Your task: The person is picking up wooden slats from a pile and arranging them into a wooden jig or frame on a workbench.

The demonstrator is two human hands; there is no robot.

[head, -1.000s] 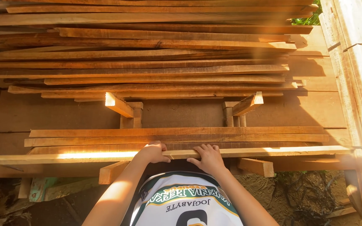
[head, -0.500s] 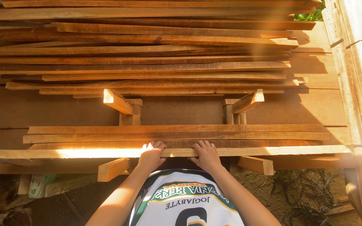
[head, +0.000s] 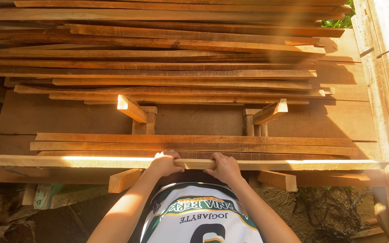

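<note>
An outdoor timber yard is being shown: long rough-sawn reddish wooden planks are being stacked across the upper frame, with bare earth lying at lower right.

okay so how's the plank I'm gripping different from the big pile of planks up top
The plank lies alone at the near edge, gripped by the left hand and right hand; the pile is many planks stacked loosely, untouched. The plank is pale and sunlit along its left part; the pile looks redder, partly shaded. The plank lies straight; the pile's boards sit slightly askew with uneven ends. Both are long, thin, rough-sawn wood.
</note>
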